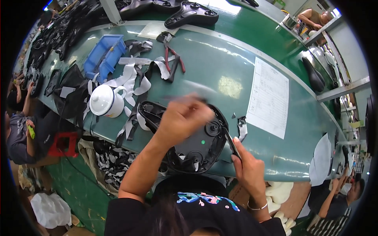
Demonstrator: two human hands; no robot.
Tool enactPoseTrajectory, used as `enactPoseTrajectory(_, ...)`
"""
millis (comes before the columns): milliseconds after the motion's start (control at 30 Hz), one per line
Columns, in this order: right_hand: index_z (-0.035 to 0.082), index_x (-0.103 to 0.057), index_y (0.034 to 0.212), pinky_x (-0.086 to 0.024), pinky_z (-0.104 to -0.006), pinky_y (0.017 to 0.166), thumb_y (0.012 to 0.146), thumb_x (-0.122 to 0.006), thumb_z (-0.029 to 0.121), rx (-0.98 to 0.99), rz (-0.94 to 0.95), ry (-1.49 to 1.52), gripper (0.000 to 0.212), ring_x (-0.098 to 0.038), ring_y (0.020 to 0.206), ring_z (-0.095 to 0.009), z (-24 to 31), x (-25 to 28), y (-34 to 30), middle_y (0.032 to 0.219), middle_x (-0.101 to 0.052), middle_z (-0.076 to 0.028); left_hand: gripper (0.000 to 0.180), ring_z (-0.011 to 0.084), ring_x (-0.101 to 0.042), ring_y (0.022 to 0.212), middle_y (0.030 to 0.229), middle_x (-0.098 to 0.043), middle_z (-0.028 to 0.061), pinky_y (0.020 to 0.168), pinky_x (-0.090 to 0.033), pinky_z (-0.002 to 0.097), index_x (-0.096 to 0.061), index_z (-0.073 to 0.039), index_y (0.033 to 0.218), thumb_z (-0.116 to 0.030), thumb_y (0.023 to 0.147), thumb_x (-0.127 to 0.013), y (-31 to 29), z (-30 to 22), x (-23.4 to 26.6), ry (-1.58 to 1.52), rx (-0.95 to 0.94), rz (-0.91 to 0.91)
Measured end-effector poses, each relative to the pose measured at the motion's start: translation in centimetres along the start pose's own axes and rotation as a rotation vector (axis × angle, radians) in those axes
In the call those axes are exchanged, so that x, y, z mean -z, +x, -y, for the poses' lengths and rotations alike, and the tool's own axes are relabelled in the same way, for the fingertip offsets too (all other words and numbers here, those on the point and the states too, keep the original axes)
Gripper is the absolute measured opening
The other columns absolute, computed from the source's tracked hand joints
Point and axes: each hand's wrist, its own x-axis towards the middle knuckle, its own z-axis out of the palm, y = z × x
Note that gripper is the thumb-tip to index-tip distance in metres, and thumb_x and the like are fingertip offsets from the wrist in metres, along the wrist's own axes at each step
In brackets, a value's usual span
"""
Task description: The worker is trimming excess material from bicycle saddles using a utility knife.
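Note:
An upturned black bicycle saddle (185,151), hollow underside up, rests at the bench's near edge. Above its middle is my left hand (187,118), closed and smeared by motion; what it pinches I cannot make out. A blurred pale streak shows just beyond those fingers. At the saddle's right rim, my right hand (249,165) is closed round a thin, dark, straight piece (231,144) that lies along the rim; its kind is unclear. A small green dot marks the saddle's inside.
Left on the bench (208,51) are a white lidded mug (106,101), a blue bin (103,57), red-handled pliers (173,61) and scattered offcuts (136,78). A printed sheet (269,98) lies right, near a small scrap (241,128). More saddles (191,15) stand beyond. Co-workers sit at both sides.

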Motion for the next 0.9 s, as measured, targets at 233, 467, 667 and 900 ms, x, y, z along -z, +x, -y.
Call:
enactPoseTrajectory(233, 0.018, -0.043, 0.138, -0.043, -0.041, 0.05, 0.089, -0.057, 0.018, -0.098, 0.149, -0.383, 0.051, -0.058, 0.056, -0.035, 2.1, 0.1, 3.9, 0.072, -0.063, -0.013, 0.018, 0.0234, -0.049, 0.06, 0.054, -0.051, 0.0071, 0.065, -0.042, 0.0379, -0.058, -0.005, 0.057, -0.015, 0.068, -0.069, 6.8, 3.7, 1.1, 0.893, -0.71, -0.074)
enactPoseTrajectory(467, 0.024, -0.049, 0.134, -0.043, -0.0415, 0.052, 0.087, -0.06, 0.021, -0.001, 0.105, -0.229, 0.048, -0.056, 0.051, -0.031, 0.7, 1.2, 3.3, 0.064, -0.059, -0.01, 0.038, 0.0147, -0.052, 0.089, 0.089, -0.062, 0.0052, 0.082, -0.036, 0.0251, -0.066, -0.001, 0.08, -0.036, 0.092, -0.057, 5.5, 1.4, 2.5, -0.074, 0.09, -0.147)
enactPoseTrajectory(667, 0.03, -0.058, 0.127, -0.043, -0.0358, 0.064, 0.085, -0.062, 0.017, 0.405, 0.339, -0.264, 0.044, -0.057, 0.066, -0.022, -1.9, 4.5, 12.2, 0.071, -0.059, -0.004, 0.056, 0.0241, -0.055, 0.11, 0.101, -0.066, 0.0139, 0.108, -0.027, 0.035, -0.067, 0.0, 0.09, -0.04, 0.101, -0.03, -3.8, 1.7, 2.1, -0.134, 0.098, 0.042)
enactPoseTrajectory(900, 0.03, -0.053, 0.131, -0.035, -0.0337, 0.06, 0.085, -0.062, 0.018, 0.47, 0.351, -0.454, 0.048, -0.049, 0.058, -0.018, -1.9, 5.5, 8.5, 0.062, -0.052, -0.001, 0.056, 0.0121, -0.052, 0.058, 0.07, -0.057, 0.001, 0.099, -0.035, 0.0369, -0.05, -0.008, 0.064, -0.042, 0.102, -0.024, -4.4, -1.6, 10.7, -0.166, -0.345, 0.294)
